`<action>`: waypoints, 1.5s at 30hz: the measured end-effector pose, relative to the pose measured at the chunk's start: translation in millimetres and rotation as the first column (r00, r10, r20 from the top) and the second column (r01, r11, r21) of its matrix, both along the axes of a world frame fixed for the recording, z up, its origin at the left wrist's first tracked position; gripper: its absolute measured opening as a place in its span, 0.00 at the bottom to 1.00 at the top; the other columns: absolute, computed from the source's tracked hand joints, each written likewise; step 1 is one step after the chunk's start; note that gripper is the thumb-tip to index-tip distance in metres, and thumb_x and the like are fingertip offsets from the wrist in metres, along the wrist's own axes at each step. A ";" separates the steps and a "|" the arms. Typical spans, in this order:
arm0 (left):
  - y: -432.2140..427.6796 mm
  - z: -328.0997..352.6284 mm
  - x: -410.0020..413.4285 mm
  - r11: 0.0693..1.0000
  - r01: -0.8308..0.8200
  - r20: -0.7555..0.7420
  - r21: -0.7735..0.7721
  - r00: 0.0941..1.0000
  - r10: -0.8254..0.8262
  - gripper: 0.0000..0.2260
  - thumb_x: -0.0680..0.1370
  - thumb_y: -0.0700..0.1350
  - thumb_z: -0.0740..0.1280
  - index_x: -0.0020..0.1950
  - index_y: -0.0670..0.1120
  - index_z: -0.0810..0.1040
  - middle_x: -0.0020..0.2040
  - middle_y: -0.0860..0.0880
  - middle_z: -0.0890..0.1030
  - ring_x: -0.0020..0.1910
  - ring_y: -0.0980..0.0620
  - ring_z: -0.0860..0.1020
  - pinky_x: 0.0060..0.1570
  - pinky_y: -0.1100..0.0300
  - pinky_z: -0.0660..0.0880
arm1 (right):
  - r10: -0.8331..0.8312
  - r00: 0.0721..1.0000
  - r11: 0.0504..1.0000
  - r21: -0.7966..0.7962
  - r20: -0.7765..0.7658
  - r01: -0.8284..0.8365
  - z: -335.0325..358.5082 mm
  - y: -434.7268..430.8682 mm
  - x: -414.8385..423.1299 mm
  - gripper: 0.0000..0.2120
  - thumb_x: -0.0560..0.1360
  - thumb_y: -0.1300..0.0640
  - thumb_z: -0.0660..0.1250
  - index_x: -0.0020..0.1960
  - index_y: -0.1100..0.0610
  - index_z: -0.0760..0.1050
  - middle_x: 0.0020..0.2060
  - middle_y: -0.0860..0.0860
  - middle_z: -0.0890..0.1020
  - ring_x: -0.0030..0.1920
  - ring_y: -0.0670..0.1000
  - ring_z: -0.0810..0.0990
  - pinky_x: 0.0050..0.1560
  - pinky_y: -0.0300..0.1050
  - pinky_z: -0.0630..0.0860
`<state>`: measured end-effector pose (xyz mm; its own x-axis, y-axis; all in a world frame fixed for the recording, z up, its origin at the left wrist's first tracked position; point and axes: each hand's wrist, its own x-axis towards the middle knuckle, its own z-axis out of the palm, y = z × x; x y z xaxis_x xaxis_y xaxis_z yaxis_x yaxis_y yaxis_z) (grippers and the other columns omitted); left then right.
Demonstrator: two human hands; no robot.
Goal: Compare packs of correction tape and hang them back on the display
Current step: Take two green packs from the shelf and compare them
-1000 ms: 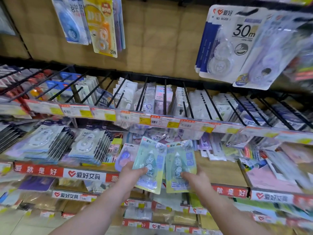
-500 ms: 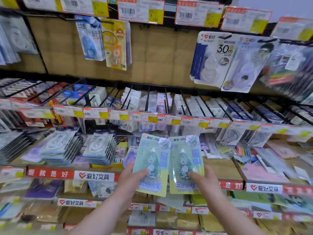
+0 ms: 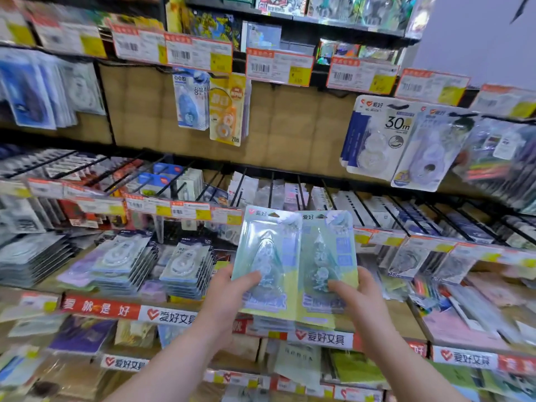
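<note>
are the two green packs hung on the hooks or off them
Off. The left hand holds one green pack, the right hand the other pack, side by side, upright, in front of the shelves.

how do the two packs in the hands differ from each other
The left pack has a bluer, teal backing card; the right pack is greener. The left pack's right edge overlaps the right pack. The left pack sits slightly higher. Both are held upright, carry the same brand mark and hold a pointed clear dispenser.
</note>
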<state>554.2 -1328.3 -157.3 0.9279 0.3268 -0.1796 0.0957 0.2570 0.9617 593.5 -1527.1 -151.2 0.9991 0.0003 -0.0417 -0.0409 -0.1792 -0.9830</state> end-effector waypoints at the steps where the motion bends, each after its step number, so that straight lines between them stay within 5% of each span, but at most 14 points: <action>1: 1.0 4.1 3.1 1.000 -0.008 0.010 0.003 1.000 0.008 0.05 0.76 0.37 0.68 0.49 0.46 0.79 0.41 0.49 0.82 0.39 0.53 0.79 0.37 0.59 0.72 | 0.001 1.000 1.000 0.008 0.019 -0.001 4.9 1.5 3.1 0.12 0.73 0.62 0.69 0.53 0.50 0.73 0.48 0.52 0.82 0.48 0.53 0.82 0.48 0.51 0.78; 7: 7.5 34.5 28.2 1.000 -0.028 0.123 0.004 0.992 0.027 0.07 0.75 0.38 0.69 0.53 0.45 0.79 0.43 0.49 0.82 0.40 0.53 0.79 0.37 0.57 0.71 | -0.004 0.989 1.000 0.031 0.145 -0.001 41.8 5.2 24.5 0.14 0.74 0.63 0.68 0.57 0.52 0.72 0.48 0.50 0.82 0.47 0.49 0.81 0.42 0.42 0.75; 10: 8.4 53.1 38.7 1.000 -0.013 0.179 0.007 0.984 0.012 0.06 0.76 0.39 0.68 0.50 0.48 0.79 0.41 0.52 0.83 0.39 0.54 0.80 0.39 0.57 0.72 | -0.023 0.977 0.999 0.031 0.210 0.017 59.8 6.2 38.3 0.11 0.73 0.63 0.68 0.51 0.49 0.72 0.46 0.51 0.81 0.44 0.50 0.80 0.41 0.43 0.76; 13: 9.2 68.4 49.7 1.000 0.005 0.218 0.014 0.976 -0.008 0.07 0.76 0.38 0.68 0.52 0.45 0.79 0.46 0.46 0.84 0.45 0.45 0.81 0.47 0.49 0.75 | -0.021 0.964 0.999 0.051 0.265 0.008 76.4 7.8 52.9 0.11 0.74 0.63 0.68 0.49 0.49 0.71 0.44 0.51 0.80 0.40 0.49 0.79 0.32 0.37 0.73; 16: 9.6 82.7 58.7 1.000 0.000 0.260 0.012 0.966 -0.003 0.06 0.76 0.38 0.68 0.52 0.46 0.78 0.48 0.45 0.83 0.50 0.41 0.80 0.53 0.43 0.74 | -0.023 0.945 0.998 0.069 0.327 0.000 92.7 10.3 65.3 0.12 0.73 0.63 0.68 0.52 0.51 0.71 0.45 0.49 0.81 0.43 0.49 0.79 0.39 0.40 0.74; 21: 8.7 100.1 67.7 1.000 -0.004 0.332 0.013 0.943 0.000 0.05 0.77 0.38 0.66 0.48 0.49 0.77 0.42 0.50 0.82 0.44 0.48 0.80 0.43 0.52 0.74 | -0.018 0.916 0.998 0.065 0.401 -0.008 114.6 14.6 84.1 0.14 0.73 0.62 0.68 0.53 0.47 0.71 0.49 0.48 0.81 0.49 0.50 0.79 0.48 0.45 0.75; 27: 9.3 107.2 76.0 1.000 -0.019 0.351 0.006 0.936 0.016 0.05 0.77 0.38 0.66 0.47 0.48 0.77 0.40 0.50 0.82 0.42 0.49 0.79 0.40 0.54 0.74 | -0.044 0.923 0.995 0.096 0.382 0.008 124.1 19.3 103.7 0.20 0.72 0.59 0.69 0.62 0.55 0.70 0.54 0.52 0.80 0.55 0.54 0.79 0.58 0.54 0.74; 37: 8.9 107.0 85.9 0.999 -0.025 0.344 0.022 0.939 0.016 0.05 0.77 0.39 0.65 0.48 0.48 0.78 0.40 0.51 0.82 0.39 0.52 0.79 0.30 0.62 0.72 | -0.059 0.942 0.985 0.174 0.331 0.000 128.0 25.8 131.1 0.14 0.74 0.60 0.68 0.59 0.55 0.71 0.49 0.49 0.81 0.46 0.47 0.79 0.44 0.43 0.75; 41: 8.2 106.1 89.2 0.999 -0.028 0.324 0.023 0.946 0.019 0.06 0.77 0.39 0.66 0.52 0.47 0.78 0.43 0.50 0.82 0.42 0.50 0.80 0.37 0.57 0.73 | -0.038 0.956 0.994 0.108 0.291 0.007 129.8 30.0 152.0 0.17 0.74 0.56 0.69 0.61 0.56 0.70 0.52 0.51 0.80 0.49 0.50 0.78 0.54 0.51 0.76; 45: 8.5 103.6 93.1 0.999 -0.033 0.312 0.033 0.950 0.021 0.06 0.77 0.39 0.67 0.51 0.48 0.78 0.46 0.48 0.83 0.48 0.46 0.80 0.44 0.53 0.74 | -0.037 0.960 0.999 0.012 0.279 0.035 125.0 25.6 166.0 0.19 0.73 0.53 0.70 0.60 0.56 0.70 0.52 0.51 0.78 0.47 0.48 0.77 0.50 0.46 0.72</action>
